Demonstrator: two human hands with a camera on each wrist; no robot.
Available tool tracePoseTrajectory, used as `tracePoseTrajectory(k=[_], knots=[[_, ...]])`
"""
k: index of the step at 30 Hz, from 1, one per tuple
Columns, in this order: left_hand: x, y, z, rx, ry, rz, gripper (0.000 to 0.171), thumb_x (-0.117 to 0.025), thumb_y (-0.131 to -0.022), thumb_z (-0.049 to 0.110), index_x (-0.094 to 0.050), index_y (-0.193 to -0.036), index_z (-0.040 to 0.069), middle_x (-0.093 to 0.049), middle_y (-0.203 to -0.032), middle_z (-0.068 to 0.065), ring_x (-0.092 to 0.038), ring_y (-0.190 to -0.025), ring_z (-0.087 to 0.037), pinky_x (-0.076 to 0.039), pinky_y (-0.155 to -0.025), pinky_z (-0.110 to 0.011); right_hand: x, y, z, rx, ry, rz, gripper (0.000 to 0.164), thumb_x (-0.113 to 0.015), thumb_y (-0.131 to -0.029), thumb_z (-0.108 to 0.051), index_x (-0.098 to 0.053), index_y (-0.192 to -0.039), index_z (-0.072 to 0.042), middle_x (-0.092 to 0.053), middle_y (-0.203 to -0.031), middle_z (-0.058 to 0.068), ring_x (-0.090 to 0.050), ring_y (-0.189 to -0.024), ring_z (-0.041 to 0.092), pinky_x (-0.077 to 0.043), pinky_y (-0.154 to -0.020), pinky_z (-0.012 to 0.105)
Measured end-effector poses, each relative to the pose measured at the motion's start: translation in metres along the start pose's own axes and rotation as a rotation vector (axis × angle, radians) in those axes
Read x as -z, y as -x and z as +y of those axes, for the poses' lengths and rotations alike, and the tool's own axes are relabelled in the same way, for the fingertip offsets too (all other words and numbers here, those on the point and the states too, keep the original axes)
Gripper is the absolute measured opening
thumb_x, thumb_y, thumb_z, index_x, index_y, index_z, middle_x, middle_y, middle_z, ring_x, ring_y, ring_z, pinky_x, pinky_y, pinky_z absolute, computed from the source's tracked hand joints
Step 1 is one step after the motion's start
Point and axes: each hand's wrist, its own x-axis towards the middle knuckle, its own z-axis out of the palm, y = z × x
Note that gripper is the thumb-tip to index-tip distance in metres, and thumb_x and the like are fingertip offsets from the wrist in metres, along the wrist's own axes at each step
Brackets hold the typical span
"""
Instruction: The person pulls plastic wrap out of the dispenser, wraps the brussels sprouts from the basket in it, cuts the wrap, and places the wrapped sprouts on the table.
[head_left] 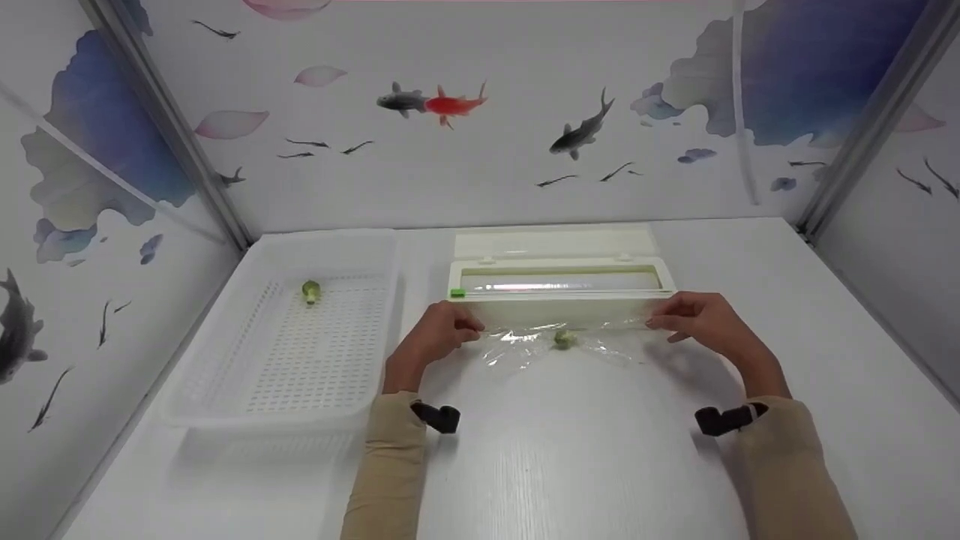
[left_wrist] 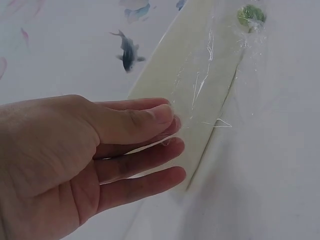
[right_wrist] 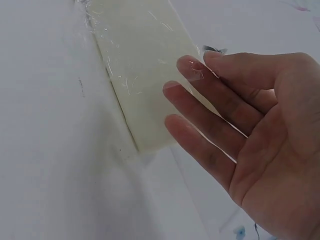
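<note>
Lengthwise, clear film [head_left: 517, 346] spans left fingers [left_wrist: 142, 159] to right fingers [right_wrist: 200, 111], paralleling box [head_left: 559, 312]

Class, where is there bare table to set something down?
White tabletop lies bare between both tan fabric sleeves, and right of the right sleeve. Crowded: clear plastic film and a small green vegetable between left grip and right grip, before the cream rectangular box.

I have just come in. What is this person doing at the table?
A person's left hand pinches one end of some clear film, and the right hand pinches the other. A small green vegetable sits near the film's middle. Behind it stands a white box with its lid open. Another vegetable lies in the basket on the left.
</note>
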Motion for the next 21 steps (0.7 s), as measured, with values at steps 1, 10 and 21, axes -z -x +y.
tracePoseTrajectory(k=[1, 10, 21], knots=[[0.0, -0.0002, -0.0004, 0.012, -0.007, -0.006, 0.014, -0.072, -0.09, 0.004, -0.079, -0.102, 0.007, -0.076, -0.101, -0.008, -0.059, -0.083, -0.013, -0.051, -0.072, -0.023, 0.0002, 0.0, 0.0004, -0.001, -0.007, -0.014, 0.041, -0.075, -0.091, -0.032, -0.067, -0.113, 0.0, -0.075, -0.103, 0.001, -0.073, -0.092, 0.015, -0.064, -0.081, 0.037], [-0.001, -0.0011, -0.0046, 0.036, -0.057, -0.061, 0.01, -0.073, -0.089, 0.004, -0.08, -0.095, 0.008, -0.075, -0.092, -0.005, -0.056, -0.08, -0.013, -0.048, -0.07, -0.022, 0.0011, -0.0002, 0.0072, -0.017, 0.047, -0.131, 0.033, -0.073, -0.092, -0.029, -0.068, -0.107, 0.0, -0.076, -0.105, 0.01, -0.072, -0.093, 0.014, -0.063, -0.077, 0.031], [0.0004, 0.0017, -0.0036, 0.025, -0.081, -0.094, 0.01, -0.073, -0.089, 0.003, -0.08, -0.093, 0.008, -0.077, -0.093, -0.004, -0.059, -0.08, -0.011, -0.05, -0.072, -0.022, 0.0005, 0.0012, 0.0082, -0.043, 0.089, -0.181, 0.028, -0.072, -0.092, -0.025, -0.072, -0.107, -0.001, -0.077, -0.104, 0.007, -0.067, -0.092, 0.008, -0.059, -0.077, 0.028]])
